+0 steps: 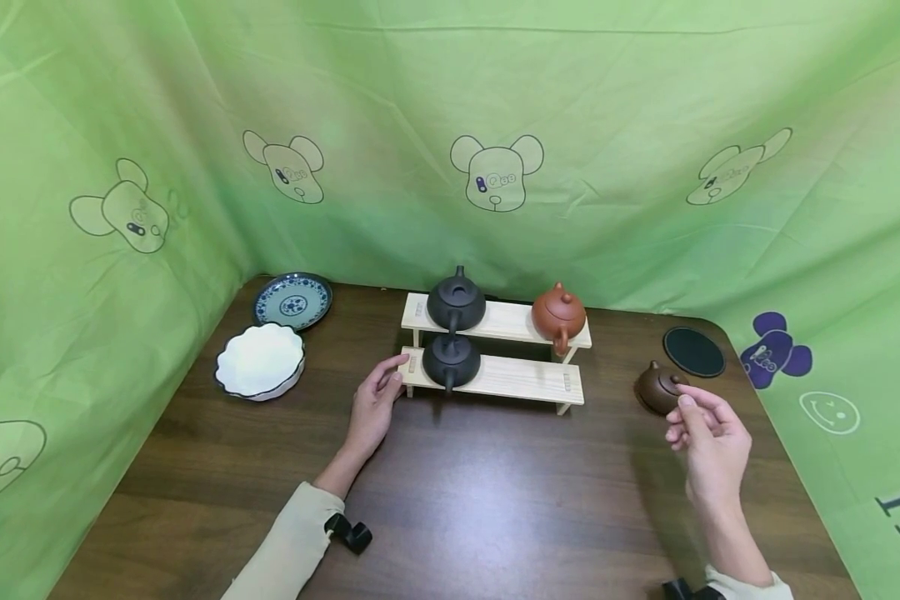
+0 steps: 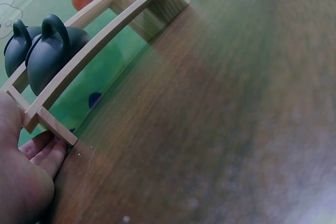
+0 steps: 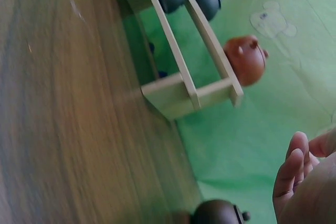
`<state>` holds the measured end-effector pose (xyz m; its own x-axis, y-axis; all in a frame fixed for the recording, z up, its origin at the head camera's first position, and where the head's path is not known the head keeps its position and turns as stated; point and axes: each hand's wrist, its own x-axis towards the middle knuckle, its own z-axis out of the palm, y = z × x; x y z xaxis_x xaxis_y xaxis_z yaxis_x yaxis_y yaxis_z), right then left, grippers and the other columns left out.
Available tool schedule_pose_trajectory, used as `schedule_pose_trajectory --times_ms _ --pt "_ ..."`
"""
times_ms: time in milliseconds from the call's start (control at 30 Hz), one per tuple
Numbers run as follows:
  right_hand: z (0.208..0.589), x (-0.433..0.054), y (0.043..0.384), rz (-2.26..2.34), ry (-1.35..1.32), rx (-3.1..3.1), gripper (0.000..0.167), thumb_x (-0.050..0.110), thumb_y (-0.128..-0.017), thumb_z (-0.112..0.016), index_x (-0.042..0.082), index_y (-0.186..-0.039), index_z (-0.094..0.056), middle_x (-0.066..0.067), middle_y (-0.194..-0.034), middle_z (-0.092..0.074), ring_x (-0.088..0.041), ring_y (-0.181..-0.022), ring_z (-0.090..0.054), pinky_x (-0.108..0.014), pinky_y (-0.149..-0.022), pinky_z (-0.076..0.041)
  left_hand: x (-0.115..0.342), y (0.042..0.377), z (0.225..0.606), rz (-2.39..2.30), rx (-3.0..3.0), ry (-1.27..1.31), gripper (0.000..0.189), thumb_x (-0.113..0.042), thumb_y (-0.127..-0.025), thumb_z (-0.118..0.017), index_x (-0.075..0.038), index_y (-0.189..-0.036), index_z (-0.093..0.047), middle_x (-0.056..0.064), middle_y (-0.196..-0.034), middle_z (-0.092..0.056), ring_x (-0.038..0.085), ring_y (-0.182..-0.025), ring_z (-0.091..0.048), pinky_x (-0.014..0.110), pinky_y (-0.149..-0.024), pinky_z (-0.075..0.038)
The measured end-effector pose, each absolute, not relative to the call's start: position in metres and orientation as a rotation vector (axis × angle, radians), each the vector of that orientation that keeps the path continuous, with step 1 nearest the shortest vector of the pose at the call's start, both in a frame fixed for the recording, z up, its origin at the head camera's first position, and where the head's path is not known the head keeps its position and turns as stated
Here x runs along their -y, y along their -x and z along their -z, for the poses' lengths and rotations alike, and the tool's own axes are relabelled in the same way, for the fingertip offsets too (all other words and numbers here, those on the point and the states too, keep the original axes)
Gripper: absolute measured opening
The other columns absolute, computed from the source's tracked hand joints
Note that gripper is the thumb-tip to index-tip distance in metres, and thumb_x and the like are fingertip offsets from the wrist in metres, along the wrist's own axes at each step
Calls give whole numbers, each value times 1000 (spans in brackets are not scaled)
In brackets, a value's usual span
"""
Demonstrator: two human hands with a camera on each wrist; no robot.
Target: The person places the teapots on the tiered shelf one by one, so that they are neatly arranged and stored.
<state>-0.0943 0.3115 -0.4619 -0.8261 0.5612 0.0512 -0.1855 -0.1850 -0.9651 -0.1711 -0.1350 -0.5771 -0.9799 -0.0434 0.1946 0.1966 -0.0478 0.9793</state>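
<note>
My left hand grips the left end of a two-tier pale wooden stand; the left wrist view has its fingers around the end leg. A black teapot sits on the lower tier near that hand. Another black teapot and a reddish-orange teapot stand on the upper tier. My right hand hovers by a dark brown teapot on the table, fingers loosely bent and holding nothing. In the right wrist view this brown teapot appears apart from the fingers.
A round black mat lies behind the brown teapot. At the far left are a blue patterned plate and a white scalloped dish. Green printed cloth hangs around the back and sides of the dark wooden table.
</note>
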Motion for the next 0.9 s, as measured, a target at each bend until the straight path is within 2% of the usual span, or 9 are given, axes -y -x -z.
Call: schedule_pose_trajectory --times_ms 200,267,467,633,767,900 --pt "462 -331 96 -2047 530 1570 12 -1 -107 -69 0 -111 -80 -4 -65 -70 -11 -44 -59 -18 -40 -48 133 168 570 2157 2052 142 31 -17 -115 -64 -13 -143 -74 14 -136 -76 11 -118 -73 26 -98 -63" --pt "463 -336 96 -2044 549 1579 12 0 -107 -69 2 -110 -80 -4 -66 -71 -11 -44 -59 -18 -40 -48 134 168 571 2148 2051 161 31 -15 -115 -63 -11 -144 -73 17 -136 -76 14 -119 -73 27 -98 -63" --pt "465 -351 95 -2080 596 1648 14 0 -107 -69 8 -111 -80 -1 -68 -72 -10 -46 -60 -18 -42 -49 138 179 593 2163 2110 86 32 -19 -115 -63 -21 -145 -73 10 -139 -76 16 -124 -71 25 -100 -61" --pt "469 -361 95 -2096 639 1733 17 0 -107 -70 13 -113 -78 0 -69 -74 -9 -48 -60 -18 -44 -50 141 182 599 2150 2109 134 33 -23 -115 -64 -21 -147 -72 13 -137 -76 21 -124 -72 27 -100 -62" --pt "472 -368 95 -2095 662 1801 20 2 -108 -70 19 -114 -76 3 -70 -74 -8 -49 -60 -18 -45 -50 139 178 592 2162 2103 121 31 -25 -115 -65 -23 -145 -73 9 -135 -77 15 -122 -72 23 -99 -62" --pt "477 -373 93 -2095 666 1881 26 3 -109 -68 28 -112 -75 5 -69 -74 -6 -49 -58 -17 -46 -49 132 167 569 2130 2085 147 32 -15 -116 -60 -9 -145 -72 20 -139 -74 15 -121 -70 24 -98 -62"
